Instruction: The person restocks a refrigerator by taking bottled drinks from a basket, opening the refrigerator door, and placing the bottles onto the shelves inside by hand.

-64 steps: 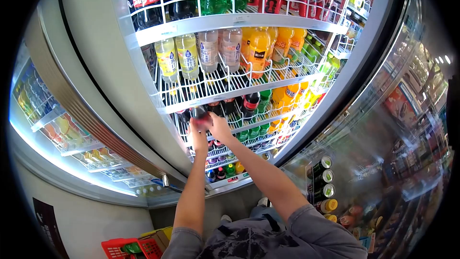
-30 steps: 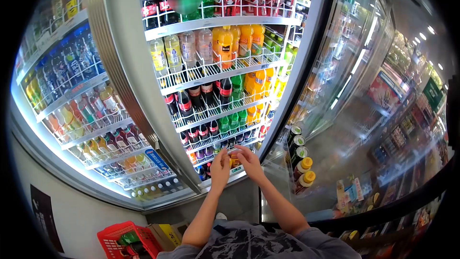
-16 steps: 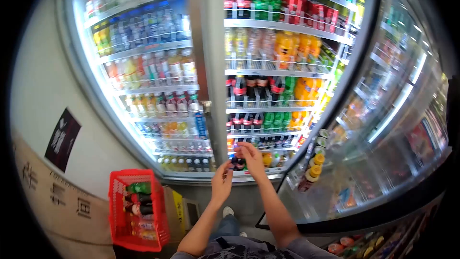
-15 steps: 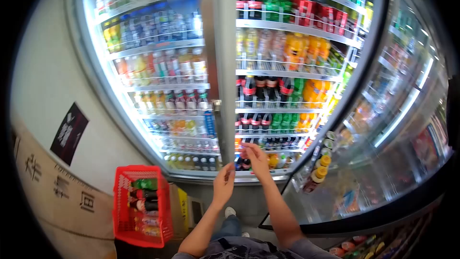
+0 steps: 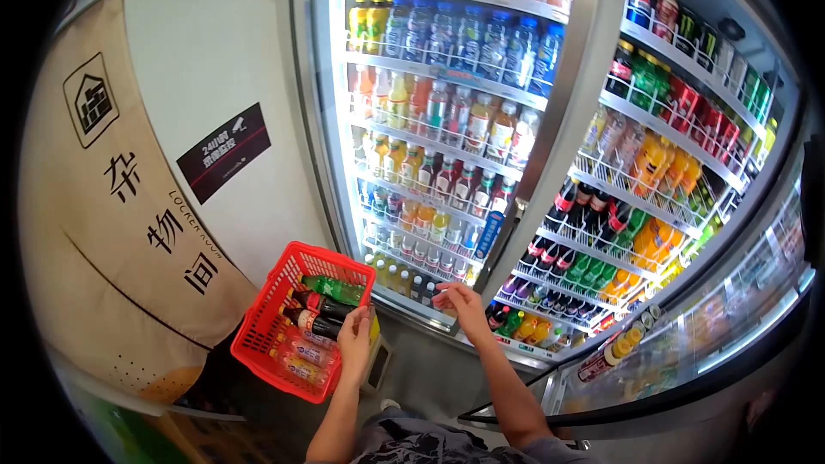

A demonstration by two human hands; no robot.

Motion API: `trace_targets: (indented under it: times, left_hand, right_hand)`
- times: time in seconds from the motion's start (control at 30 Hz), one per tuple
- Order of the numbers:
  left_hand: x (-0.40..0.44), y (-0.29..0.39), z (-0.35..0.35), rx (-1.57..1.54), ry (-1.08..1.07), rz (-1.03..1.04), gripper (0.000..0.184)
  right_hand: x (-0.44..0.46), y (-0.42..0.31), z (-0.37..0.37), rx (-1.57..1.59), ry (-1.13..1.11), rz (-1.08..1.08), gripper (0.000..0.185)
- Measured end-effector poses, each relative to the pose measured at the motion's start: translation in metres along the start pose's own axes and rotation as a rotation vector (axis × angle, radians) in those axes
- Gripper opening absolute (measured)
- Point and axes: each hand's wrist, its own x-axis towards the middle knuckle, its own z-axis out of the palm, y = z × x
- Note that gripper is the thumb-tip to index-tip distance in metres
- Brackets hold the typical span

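The right hand (image 5: 465,309) is held with fingers loosely parted, well apart from the red basket (image 5: 277,376); whether its rim is gripped by the left hand (image 5: 353,344) cannot be told. Inside, a green bottle (image 5: 332,290) and cola bottles (image 5: 313,323) are laid near that hand.

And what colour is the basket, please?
The basket is red; the head view shows it best.

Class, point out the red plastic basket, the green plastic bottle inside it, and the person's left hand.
Red plastic basket (image 5: 265,309), head view: left wall.
Green plastic bottle (image 5: 335,290), head view: body.
Left hand (image 5: 353,341), head view: middle.
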Motion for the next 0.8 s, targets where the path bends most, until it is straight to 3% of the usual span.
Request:
trace_targets:
  times: [0.27, 0.4, 0.5, 0.6, 0.8]
  left_hand:
    - [0.058, -0.002, -0.062, -0.005, 0.265, 0.009, 0.027]
    - [0.090, 0.001, -0.103, -0.160, 0.359, 0.018, 0.028]
    - [0.086, 0.013, -0.124, -0.166, 0.370, 0.007, 0.028]
    - [0.087, -0.018, -0.155, -0.066, 0.418, 0.039, 0.028]
    - [0.064, -0.042, -0.179, -0.036, 0.540, -0.086, 0.030]
  right_hand:
    - [0.049, 0.017, 0.068, -0.020, -0.242, 0.026, 0.028]
    - [0.075, 0.035, 0.097, 0.004, -0.286, 0.076, 0.028]
    - [0.092, 0.052, 0.127, 0.003, -0.349, 0.056, 0.028]
    - [0.106, 0.069, 0.157, -0.007, -0.454, 0.080, 0.027]
    - [0.130, 0.099, 0.200, -0.028, -0.650, 0.193, 0.028]
